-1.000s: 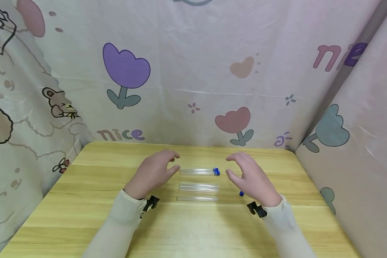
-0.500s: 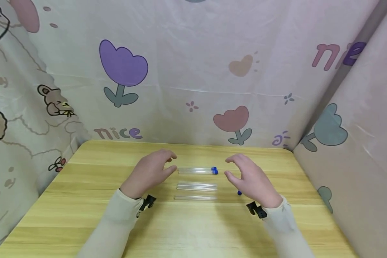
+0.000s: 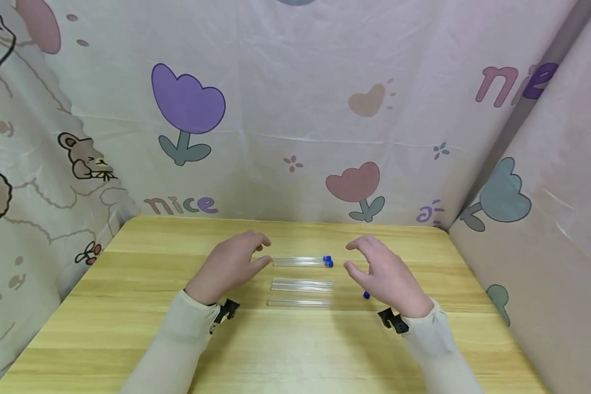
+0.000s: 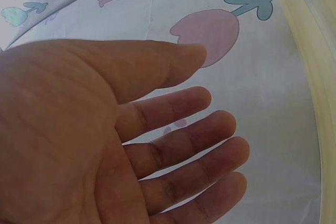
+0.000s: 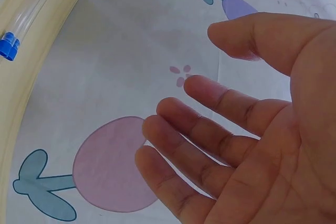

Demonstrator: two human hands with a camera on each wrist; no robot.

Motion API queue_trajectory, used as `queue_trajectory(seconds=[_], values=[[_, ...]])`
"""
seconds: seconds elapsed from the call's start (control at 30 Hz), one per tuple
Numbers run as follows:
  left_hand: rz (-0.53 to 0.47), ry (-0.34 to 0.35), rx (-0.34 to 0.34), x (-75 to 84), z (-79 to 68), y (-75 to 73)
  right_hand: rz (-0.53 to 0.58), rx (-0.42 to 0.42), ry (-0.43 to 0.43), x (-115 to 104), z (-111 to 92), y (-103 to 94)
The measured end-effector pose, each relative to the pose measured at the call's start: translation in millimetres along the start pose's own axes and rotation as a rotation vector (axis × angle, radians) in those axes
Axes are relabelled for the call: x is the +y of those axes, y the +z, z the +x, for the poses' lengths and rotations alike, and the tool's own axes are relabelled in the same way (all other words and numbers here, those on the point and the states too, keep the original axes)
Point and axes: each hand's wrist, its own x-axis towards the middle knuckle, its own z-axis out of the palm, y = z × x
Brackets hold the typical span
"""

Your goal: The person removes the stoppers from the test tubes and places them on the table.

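Observation:
My left hand (image 3: pixel 230 266) hovers over the table to the left of several clear tubes, fingers relaxed and holding nothing. On the other side is my right hand (image 3: pixel 390 275), also relaxed, with its palm bare in the right wrist view. Between the hands, at the back, lie clear tubes with blue caps (image 3: pixel 328 261), capped ends to the right. Nearer me lies a group of clear tubes (image 3: pixel 301 285) showing no caps, and in front of them a single clear tube (image 3: pixel 299 303). A loose blue cap (image 3: pixel 366 295) sits beside my right hand, which may hide more behind it.
The wooden table (image 3: pixel 295 350) runs back to a printed curtain (image 3: pixel 276 109), which also rises along the left and right sides. A black clip-like mount (image 3: pixel 227 311) is on my left wrist and another black mount (image 3: pixel 393 320) on my right.
The head view has shifted slightly, so the scene sits a little further left in it. Both hands hold nearly the same pose, and the tubes lie in the same arrangement.

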Motion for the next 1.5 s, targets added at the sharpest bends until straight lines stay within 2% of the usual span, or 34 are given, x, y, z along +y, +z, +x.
queue_trajectory(seconds=[0.4,0.73,0.87,1.07,1.2,1.33,1.5], values=[[0.002,0.003,0.01,0.0,-1.3,0.9,-0.04,-0.019,0.016,4,-1,1.1],[-0.002,0.015,-0.009,-2.5,4.2,6.1,-0.069,-0.028,0.027,3,0,-2.2],[-0.008,0.026,-0.024,-10.2,13.2,20.7,-0.12,-0.058,0.066,6,1,-2.6],[0.017,0.086,-0.042,-27.6,34.5,57.3,-0.108,-0.167,0.134,8,-5,-2.4],[0.006,0.062,-0.095,-36.4,45.4,76.1,-0.077,-0.183,0.122,8,-7,-2.7],[0.018,0.048,-0.118,-42.7,51.8,87.8,-0.056,-0.192,0.112,6,-7,-4.2],[0.031,0.038,-0.141,-46.4,55.4,94.9,-0.058,-0.203,0.108,5,-7,-6.7]])
